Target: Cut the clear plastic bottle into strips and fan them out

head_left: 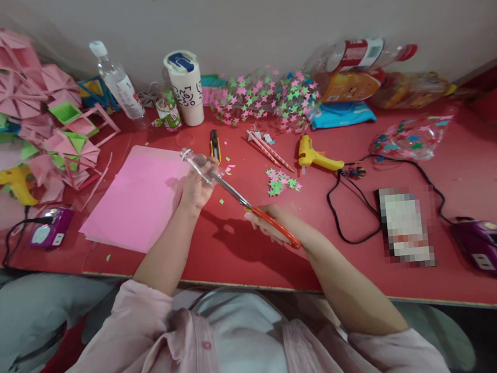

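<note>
- Evidently the right hand (269,222) was closed around the handles of the orange-handled scissors (250,204), its wrist bent and its forearm slanting in from the lower right.
- The scissors looked stiff and fairly weighty for a hand tool, with long metal blades; the handle loops seemed the sure place to hold them, fingers well back from the edges. They pointed up and away to the left, above the red table (237,251); how far the blades stood apart could not be told.
- Farther along, the left hand (198,185) was wrapped around what looked like a clear plastic bottle neck (192,163), its forearm rising from the lower left and its palm turned partly upward.
- That piece lay in the fingers at the blade tips, its rimmed end jutting out to the left. It was probably very light, smooth enough to slip, firm at the ring and springier where thinner, so a hold around the neck would likely steady it best. Whether the blades touched it was unclear.
- Pink paper sheets (132,199) lay just left of the left hand, and a utility knife (215,146) just beyond its fingers.
- Farthest back stood a white tumbler (188,96).
</note>
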Action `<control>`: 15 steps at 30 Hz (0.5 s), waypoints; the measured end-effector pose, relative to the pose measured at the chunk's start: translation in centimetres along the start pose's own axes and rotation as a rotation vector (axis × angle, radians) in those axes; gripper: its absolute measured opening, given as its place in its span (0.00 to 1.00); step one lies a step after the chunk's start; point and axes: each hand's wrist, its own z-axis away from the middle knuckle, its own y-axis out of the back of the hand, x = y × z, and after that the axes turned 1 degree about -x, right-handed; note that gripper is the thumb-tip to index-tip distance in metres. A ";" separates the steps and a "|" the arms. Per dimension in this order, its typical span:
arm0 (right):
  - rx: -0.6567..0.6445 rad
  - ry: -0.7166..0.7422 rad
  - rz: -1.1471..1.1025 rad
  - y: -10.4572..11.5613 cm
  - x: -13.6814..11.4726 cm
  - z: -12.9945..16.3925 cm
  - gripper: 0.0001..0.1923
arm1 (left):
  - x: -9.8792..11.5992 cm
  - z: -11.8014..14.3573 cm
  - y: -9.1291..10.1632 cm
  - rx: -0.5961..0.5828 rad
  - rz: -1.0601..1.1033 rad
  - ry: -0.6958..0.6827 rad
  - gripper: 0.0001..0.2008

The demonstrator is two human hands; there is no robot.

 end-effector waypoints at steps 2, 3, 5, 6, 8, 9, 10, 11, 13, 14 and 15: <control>0.013 -0.027 -0.006 -0.1 -0.1 -0.1 0.28 | 0.0 -0.1 0.1 0.014 -0.005 0.000 0.08; 0.015 -0.031 -0.011 -0.2 -0.1 -0.1 0.28 | 0.0 -0.1 0.1 0.021 -0.008 0.000 0.08; 0.003 -0.027 -0.028 -0.3 -0.3 -0.1 0.28 | 0.1 -0.2 0.3 0.030 -0.015 -0.001 0.08; -0.007 -0.028 -0.037 -0.3 -0.4 -0.1 0.28 | 0.1 -0.2 0.3 0.030 -0.020 -0.002 0.08; -0.016 -0.027 -0.055 -0.3 -0.4 -0.1 0.28 | 0.2 -0.2 0.4 0.024 -0.031 -0.006 0.08; -0.015 -0.015 -0.061 -0.3 -0.4 -0.1 0.28 | 0.1 -0.2 0.5 0.013 -0.036 -0.007 0.09; -0.012 0.007 -0.065 -0.3 -0.4 0.0 0.28 | 0.1 -0.1 0.5 -0.007 -0.040 -0.008 0.09; -0.011 0.035 -0.067 -0.3 -0.4 0.0 0.28 | 0.1 -0.1 0.4 -0.033 -0.043 -0.007 0.10; -0.009 0.080 -0.068 -0.3 -0.3 0.0 0.28 | -0.1 0.0 0.4 -0.088 -0.049 0.000 0.11; -0.012 0.081 -0.067 -0.4 -0.3 0.0 0.28 | -0.1 0.1 0.3 -0.107 -0.053 0.002 0.11; -0.012 0.068 -0.066 -0.4 -0.3 -0.1 0.28 | -0.2 0.1 0.3 -0.118 -0.056 0.002 0.11</control>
